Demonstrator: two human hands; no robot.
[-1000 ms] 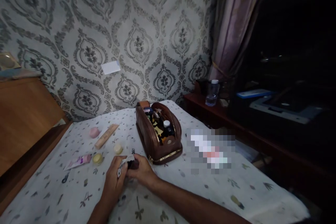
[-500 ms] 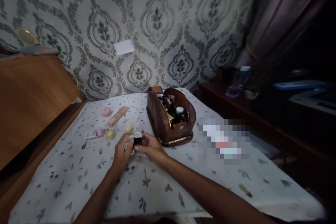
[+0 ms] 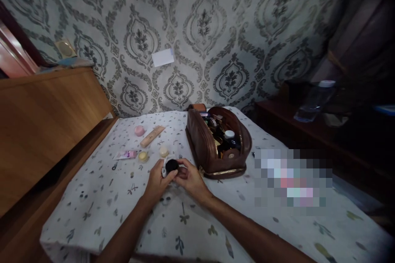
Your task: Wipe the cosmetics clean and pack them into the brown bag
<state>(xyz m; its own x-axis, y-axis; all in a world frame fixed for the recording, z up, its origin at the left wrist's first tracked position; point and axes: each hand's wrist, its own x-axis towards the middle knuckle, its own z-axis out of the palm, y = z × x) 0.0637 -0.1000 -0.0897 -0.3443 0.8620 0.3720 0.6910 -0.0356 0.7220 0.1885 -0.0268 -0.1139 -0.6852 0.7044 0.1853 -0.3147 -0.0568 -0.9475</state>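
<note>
Between my hands is a small round black jar point(image 3: 172, 166), its dark face turned up towards me. My left hand point(image 3: 156, 181) is closed on its left side, thumb along the lower edge. My right hand point(image 3: 191, 180) pinches it from the right. Crumpled white material point(image 3: 167, 159), perhaps a cloth or wrapper, shows behind the jar; its kind is unclear. Just beyond it sits a cream-coloured small jar point(image 3: 163, 151). To the right stands an unzipped brown toiletry bag point(image 3: 199, 144), packed with bottles, including a dark bottle with a white cap point(image 3: 229, 134).
On the patterned tablecloth point(image 3: 108, 205), left of my hands, lie a yellow small jar point(image 3: 143, 156), a pink-capped tube point(image 3: 126, 155), a beige tube point(image 3: 152, 136) and a pink round container point(image 3: 139, 130). A blurred patch covers something at right. A clear bottle point(image 3: 314, 102) stands beyond it.
The view has swung left, so everything sits further right in it. The black jar has been tilted, showing its round dark face; both hands stay on it.
</note>
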